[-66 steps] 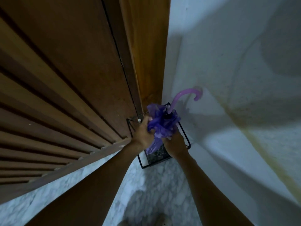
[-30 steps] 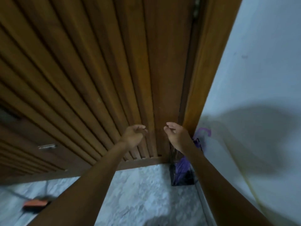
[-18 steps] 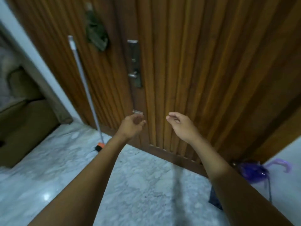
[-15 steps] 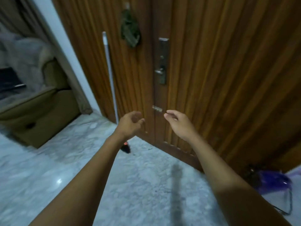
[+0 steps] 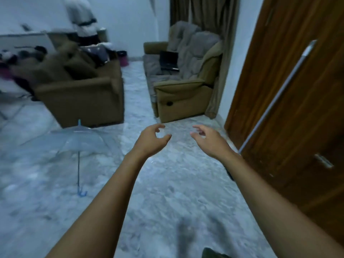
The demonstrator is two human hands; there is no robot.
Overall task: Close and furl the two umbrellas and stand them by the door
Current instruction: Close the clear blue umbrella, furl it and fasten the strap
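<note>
A clear umbrella [image 5: 74, 142] stands open on the marble floor at the left, its canopy spread and its blue shaft and hooked handle pointing toward me. My left hand [image 5: 151, 141] is held out over the floor, fingers curled and apart, holding nothing. My right hand [image 5: 209, 140] is beside it, also empty with fingers apart. The open umbrella lies well to the left of both hands. The wooden door [image 5: 290, 101] fills the right side. The purple umbrella is out of view.
A metal pole [image 5: 277, 97] leans against the door. A brown sofa [image 5: 80, 90] piled with things and a brown armchair [image 5: 184, 84] with a laptop stand ahead. A person [image 5: 81, 19] stands at the back left. Marble floor [image 5: 167, 192] lies between them and me.
I let go of the furled purple umbrella in the stand by the door. My view has swung left from the door to the room, and the clear open umbrella has come into sight.
</note>
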